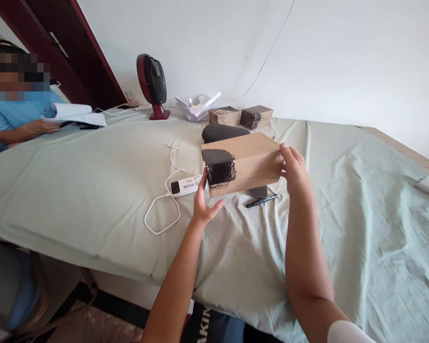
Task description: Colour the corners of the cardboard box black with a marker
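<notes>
Between both hands I hold a brown cardboard box [255, 166], slightly tilted above the table. Black scribbled ink covers its left corner, on the top and the front side. My left hand [203, 205] grips the left end, its fingers against the end and the thumb below. On the right end my right hand [292, 164] presses with thumb and fingers. Just beneath the box lies a black marker pen [262, 200], beside a small dark flat piece [258, 192]. A white power strip [188, 186] is partly hidden behind my left hand.
Behind the box sits a dark rounded object [223, 133]. Two more cardboard boxes [224, 116] with black marks stand near the wall, beside a clear plastic basket [196, 110] and a red fan [153, 85]. A white cable [150, 224] loops leftward. A person [17, 119] holds papers at far left.
</notes>
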### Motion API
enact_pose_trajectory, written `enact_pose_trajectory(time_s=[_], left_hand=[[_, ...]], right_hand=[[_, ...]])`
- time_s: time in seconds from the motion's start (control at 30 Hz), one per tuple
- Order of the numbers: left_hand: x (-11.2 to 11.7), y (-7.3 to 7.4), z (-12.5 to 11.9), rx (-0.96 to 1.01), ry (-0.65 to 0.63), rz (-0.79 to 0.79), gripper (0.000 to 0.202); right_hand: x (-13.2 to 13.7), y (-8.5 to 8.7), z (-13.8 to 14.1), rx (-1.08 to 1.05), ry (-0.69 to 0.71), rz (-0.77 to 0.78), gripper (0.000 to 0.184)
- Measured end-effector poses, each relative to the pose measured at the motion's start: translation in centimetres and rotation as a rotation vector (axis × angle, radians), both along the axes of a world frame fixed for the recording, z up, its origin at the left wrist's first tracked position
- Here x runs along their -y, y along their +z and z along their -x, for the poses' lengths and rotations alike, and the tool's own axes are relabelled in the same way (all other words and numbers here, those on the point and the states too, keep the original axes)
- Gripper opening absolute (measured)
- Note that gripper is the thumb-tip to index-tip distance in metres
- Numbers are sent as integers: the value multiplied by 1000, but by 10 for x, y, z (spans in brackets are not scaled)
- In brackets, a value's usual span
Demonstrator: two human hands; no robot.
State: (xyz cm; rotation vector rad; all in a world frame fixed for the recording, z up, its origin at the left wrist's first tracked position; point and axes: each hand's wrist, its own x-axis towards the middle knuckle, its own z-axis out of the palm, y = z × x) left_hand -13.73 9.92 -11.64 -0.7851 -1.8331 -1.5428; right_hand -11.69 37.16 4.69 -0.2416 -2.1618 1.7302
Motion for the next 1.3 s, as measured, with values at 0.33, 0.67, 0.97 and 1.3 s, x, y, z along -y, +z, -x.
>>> enact_pose_trajectory(time_s=[0.33,0.67,0.97,1.3], left_hand=[[-5,-11,5,18,-7,-2,101],[-4,-19,7,5,21,-16,100],[-4,-14,11,56,36,-175,94],[0,-18,9,182,69,-251,81]], right_hand=[[0,5,-10,100,126,76,18],[-6,5,-20,102,63,-1,55],[-15,0,-30,46,379,92,53],[8,6,-32,185,222,-38,59]])
